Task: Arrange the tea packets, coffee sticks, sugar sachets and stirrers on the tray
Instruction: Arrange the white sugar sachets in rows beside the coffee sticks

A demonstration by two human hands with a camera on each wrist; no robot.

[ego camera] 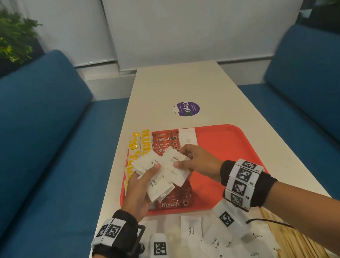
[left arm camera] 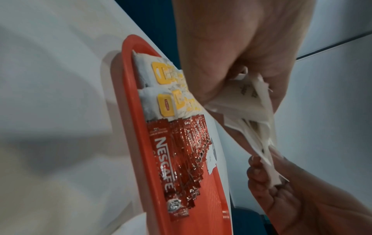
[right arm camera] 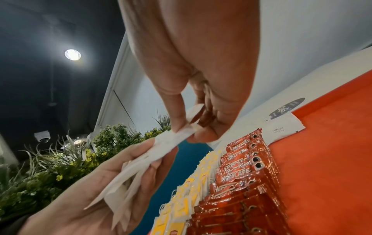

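My left hand (ego camera: 139,189) grips fanned sugar sachets (ego camera: 159,173) over tray (ego camera: 227,143); my right hand (ego camera: 199,161) pinches one at 3 o'clock; coffee sticks (ego camera: 166,142) at 12, one sachet (ego camera: 187,137) laid beside

- Left hand (ego camera: 139,189): palm up, fingers (ego camera: 156,168) curled, thumb clamping a fanned bundle.
- Right hand (ego camera: 199,160): thumb and forefinger pinching, fingertips facing the left's.

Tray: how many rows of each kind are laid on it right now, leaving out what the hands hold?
tea packet rows: 2
coffee stick rows: 1
sugar sachet rows: 1, a single sachet so far
stirrer rows: 0; the stirrers lie off the tray
Total: 4 rows on the tray
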